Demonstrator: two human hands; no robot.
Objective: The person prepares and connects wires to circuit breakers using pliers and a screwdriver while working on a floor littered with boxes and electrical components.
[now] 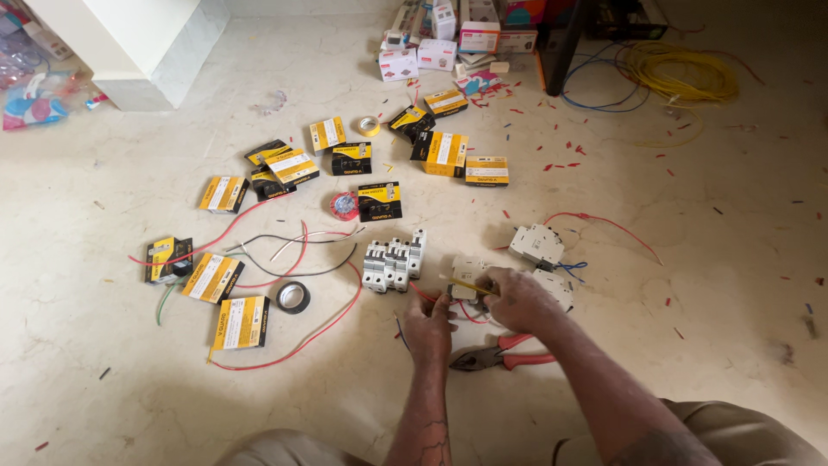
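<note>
Open floor (707,285) to the right and along the near left edge; crowded with clutter toward the middle and far side. Left hand (429,328) closed on a red wire (424,294), right hand (515,298) pinched shut around a yellow-handled tool (468,284) at a white breaker (466,269), red-handled pliers (500,354) just near. Roughly fourteen yellow-and-black boxes (240,323), three tape rolls (292,297), one yellow wire coil (681,73) far right.
</note>
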